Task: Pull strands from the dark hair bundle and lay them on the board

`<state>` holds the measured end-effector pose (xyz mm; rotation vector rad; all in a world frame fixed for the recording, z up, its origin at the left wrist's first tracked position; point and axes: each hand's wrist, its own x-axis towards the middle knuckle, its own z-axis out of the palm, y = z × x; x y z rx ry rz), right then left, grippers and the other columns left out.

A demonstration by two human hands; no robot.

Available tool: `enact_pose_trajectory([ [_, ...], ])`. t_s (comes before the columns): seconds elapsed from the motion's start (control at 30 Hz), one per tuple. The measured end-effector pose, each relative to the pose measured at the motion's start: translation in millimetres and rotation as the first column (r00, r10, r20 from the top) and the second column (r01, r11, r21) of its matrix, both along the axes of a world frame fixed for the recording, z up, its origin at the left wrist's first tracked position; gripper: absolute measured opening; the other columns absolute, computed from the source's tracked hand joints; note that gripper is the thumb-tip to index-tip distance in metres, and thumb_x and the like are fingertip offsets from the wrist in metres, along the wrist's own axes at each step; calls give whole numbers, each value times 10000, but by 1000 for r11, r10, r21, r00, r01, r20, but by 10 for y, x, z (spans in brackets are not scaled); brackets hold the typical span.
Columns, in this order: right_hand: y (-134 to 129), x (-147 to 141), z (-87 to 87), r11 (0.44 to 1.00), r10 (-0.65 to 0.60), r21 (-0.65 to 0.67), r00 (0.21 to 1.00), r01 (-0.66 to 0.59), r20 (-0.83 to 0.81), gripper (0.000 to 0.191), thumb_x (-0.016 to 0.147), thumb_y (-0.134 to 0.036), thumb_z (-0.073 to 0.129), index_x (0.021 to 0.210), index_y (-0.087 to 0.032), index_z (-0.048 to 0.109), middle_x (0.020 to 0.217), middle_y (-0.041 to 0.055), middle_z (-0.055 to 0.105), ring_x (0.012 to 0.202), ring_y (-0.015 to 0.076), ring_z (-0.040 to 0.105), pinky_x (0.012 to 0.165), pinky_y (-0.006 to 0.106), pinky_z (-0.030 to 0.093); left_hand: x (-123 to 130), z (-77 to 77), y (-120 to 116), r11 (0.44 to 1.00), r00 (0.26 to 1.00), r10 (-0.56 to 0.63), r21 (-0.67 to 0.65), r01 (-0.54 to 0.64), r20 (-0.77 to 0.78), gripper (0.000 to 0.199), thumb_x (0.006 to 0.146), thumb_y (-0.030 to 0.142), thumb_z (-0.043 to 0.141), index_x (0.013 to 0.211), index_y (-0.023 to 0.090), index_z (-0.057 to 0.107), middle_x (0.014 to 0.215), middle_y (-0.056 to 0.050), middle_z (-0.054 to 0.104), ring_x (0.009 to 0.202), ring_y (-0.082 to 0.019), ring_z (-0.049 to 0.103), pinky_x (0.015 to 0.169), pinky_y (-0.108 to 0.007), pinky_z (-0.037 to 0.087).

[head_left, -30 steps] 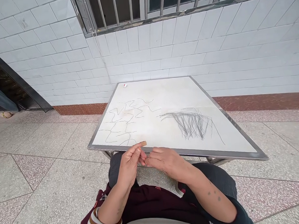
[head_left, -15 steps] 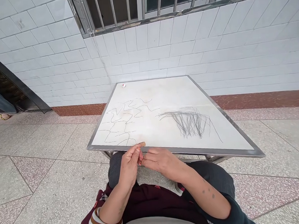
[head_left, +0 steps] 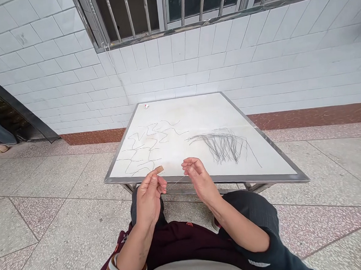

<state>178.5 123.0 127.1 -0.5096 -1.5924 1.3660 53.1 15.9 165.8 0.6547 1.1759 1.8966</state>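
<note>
My left hand (head_left: 149, 189) is closed in a pinch above the near edge of the table, with tan tape wrapped on its index finger. From its fingers a thin wire (head_left: 177, 181) stretches up to my right hand (head_left: 199, 178), whose thumb lies against curled fingers where the wire ends. A pile of thin dark wires (head_left: 226, 144), mostly straight, lies on the white tabletop (head_left: 179, 115) to the right. On the left side are spread several bent, wavy wires (head_left: 139, 149), one of them partly behind my left hand.
A small white and red object (head_left: 146, 106) sits at the table's far left corner. The table's grey metal rim (head_left: 246, 179) runs just above my knees. Behind stands a white tiled wall (head_left: 152, 68) with a barred window (head_left: 174, 10).
My hands were together and have drawn apart, the right one moving up and to the right. The thin wire now shows between them. The view has shifted slightly.
</note>
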Motion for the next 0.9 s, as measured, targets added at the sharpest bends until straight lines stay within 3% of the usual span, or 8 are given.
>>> enact_pose_trajectory([
  [0.1,-49,-45,-47,980,148,-126,987,-156,-70,322,896,-485,432,1066,-215,476,942,57,539,720,128,533,615,258,481,7,22,-5,1000,1000,16,27,-16,12,313,820,344,615,1068,158,653,667,4,559,581,-68,458,549,-180,373],
  [0.2,-163,-82,-37,893,415,-172,909,-415,-38,286,851,-447,548,995,-199,528,795,6,543,593,96,499,524,227,443,18,39,-11,999,999,17,29,-17,-31,306,839,343,589,1081,164,644,678,7,556,591,-73,464,570,-190,383],
  [0.27,-237,-104,-18,860,477,-196,879,-471,-17,249,868,-428,531,928,-187,550,731,-8,551,583,94,513,534,231,448,31,45,-19,1000,996,12,5,-12,-90,315,846,359,574,1090,171,640,691,6,561,594,-82,474,584,-206,394],
  [0.43,-295,-125,3,879,447,-186,894,-438,8,258,887,-423,496,818,-179,540,679,-16,570,573,93,534,582,254,472,60,38,-41,997,964,-9,-74,-12,-267,344,868,394,524,1123,187,623,691,7,556,600,-103,481,602,-237,406],
  [0.7,-249,-53,46,928,372,-60,898,-368,235,271,887,-457,473,879,-199,555,752,6,580,628,111,534,612,257,459,29,-24,-30,990,918,-37,-140,-21,-395,337,875,409,498,1064,178,656,700,2,568,568,-97,474,589,-235,413],
  [0.8,-213,-14,72,935,352,-35,916,-352,194,347,846,-508,522,1046,-225,524,924,38,553,716,130,503,630,261,434,34,-54,-21,991,931,-52,-134,3,-362,336,872,410,502,1083,193,646,679,12,567,563,-101,495,596,-239,425],
  [0.9,-170,0,71,913,402,-91,915,-398,27,454,849,-596,439,1108,-233,524,1014,70,514,878,178,487,713,291,428,40,-89,-13,991,942,-86,-125,48,-325,332,880,395,494,1108,194,627,691,10,571,579,-105,513,592,-241,434],
])
